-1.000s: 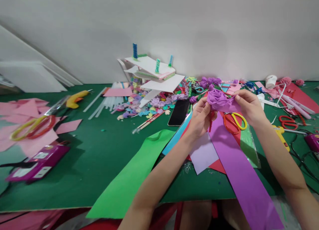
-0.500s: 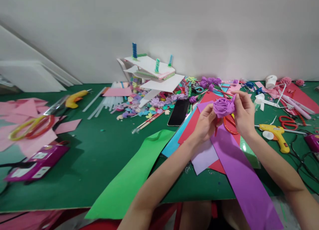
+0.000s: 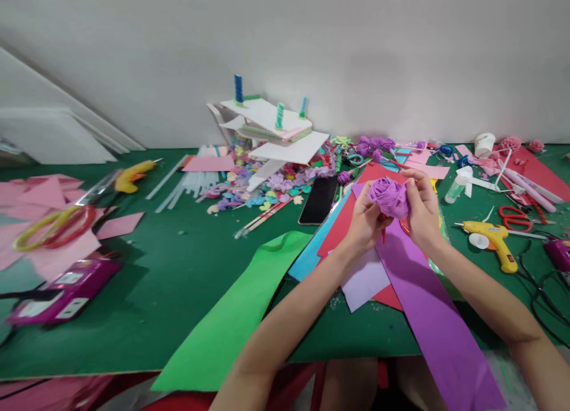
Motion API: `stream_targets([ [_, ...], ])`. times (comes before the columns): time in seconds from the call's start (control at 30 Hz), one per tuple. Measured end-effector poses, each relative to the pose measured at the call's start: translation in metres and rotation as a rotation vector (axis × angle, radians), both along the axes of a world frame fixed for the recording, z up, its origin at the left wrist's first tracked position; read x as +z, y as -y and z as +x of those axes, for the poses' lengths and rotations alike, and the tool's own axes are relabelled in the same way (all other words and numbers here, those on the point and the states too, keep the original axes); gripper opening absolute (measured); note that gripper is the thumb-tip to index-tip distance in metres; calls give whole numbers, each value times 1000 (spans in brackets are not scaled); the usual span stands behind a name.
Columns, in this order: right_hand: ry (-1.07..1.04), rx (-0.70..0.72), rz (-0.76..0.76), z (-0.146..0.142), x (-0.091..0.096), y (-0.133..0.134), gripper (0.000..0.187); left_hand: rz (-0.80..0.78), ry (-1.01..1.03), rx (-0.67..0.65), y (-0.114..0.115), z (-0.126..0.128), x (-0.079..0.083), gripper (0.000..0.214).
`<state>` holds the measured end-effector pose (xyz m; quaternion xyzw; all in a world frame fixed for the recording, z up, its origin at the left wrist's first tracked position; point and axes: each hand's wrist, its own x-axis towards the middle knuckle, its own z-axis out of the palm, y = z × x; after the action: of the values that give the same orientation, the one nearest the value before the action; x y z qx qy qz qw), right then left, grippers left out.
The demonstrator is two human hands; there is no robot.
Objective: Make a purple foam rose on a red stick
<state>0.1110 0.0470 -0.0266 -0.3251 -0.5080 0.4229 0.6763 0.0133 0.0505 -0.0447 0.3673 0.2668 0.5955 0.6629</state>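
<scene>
A rolled purple foam rose (image 3: 390, 196) sits between both of my hands above the table. My left hand (image 3: 366, 221) grips it from the left, fingers curled round its base and a thin red stem below it. My right hand (image 3: 423, 209) presses against its right side, fingers closed on the outer petal. A long purple foam strip (image 3: 427, 304) runs from under the rose down past the table's front edge. Red, blue, lilac and green sheets (image 3: 240, 310) lie under my arms.
On the green table (image 3: 178, 268) lie a black phone (image 3: 319, 200), a yellow glue gun (image 3: 492, 237), red scissors (image 3: 516, 216) and a white tiered foam model (image 3: 271, 135) amid small foam flowers. At the left lie pink sheets, a second glue gun (image 3: 130, 176) and a magenta box (image 3: 66, 292).
My right hand moved left and wrapped the loose purple strip end onto the rose, which now sits more tightly between both hands. The yellow glue gun, hidden before, shows at the right.
</scene>
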Motion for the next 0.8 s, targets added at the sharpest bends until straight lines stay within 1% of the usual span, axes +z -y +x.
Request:
stream_targets([
  [0.1,-27,2,1,-1,0,1,24,-19,-34,13,2,1,1,36],
  [0.2,-25,-21,-5,-4,0,4,22,30,-103,-8,5,1,2,33],
  [0.27,11,-67,29,-6,0,7,18,111,-140,-4,6,0,4,32],
  [0.37,88,-120,158,-8,-2,14,11,279,-182,40,8,-3,8,35],
  [0.47,189,-152,328,-9,-4,20,13,428,-270,45,12,-5,12,29],
  [0.53,251,-202,417,-9,-5,22,16,518,-338,92,13,-6,12,24],
  [0.6,297,-255,452,-9,-5,23,18,616,-403,176,13,-6,11,20],
  [0.67,346,-307,453,-8,-4,24,19,705,-460,234,12,-6,8,16],
  [0.73,405,-354,460,-6,-1,24,20,765,-498,237,11,-7,6,12],
  [0.8,474,-413,490,-4,2,23,20,794,-516,228,12,-7,6,10],
])
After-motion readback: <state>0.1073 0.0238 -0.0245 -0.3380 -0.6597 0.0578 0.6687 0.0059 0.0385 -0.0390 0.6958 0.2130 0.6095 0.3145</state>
